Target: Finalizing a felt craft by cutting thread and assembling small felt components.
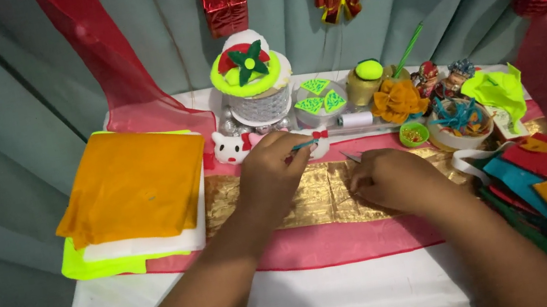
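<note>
Felt sheets (131,185) left of left hand (273,172)

Left hand (274,168) pinches a teal tool (302,145); right hand (390,178) presses gold cloth (317,194).

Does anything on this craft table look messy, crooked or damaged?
Little stands out. The gold strip under both hands is heavily crinkled, and the stack of felt sheets on the left is uneven, its orange top sheet skewed so yellow-green and white edges poke out. Nothing looks spilled or broken.
</note>
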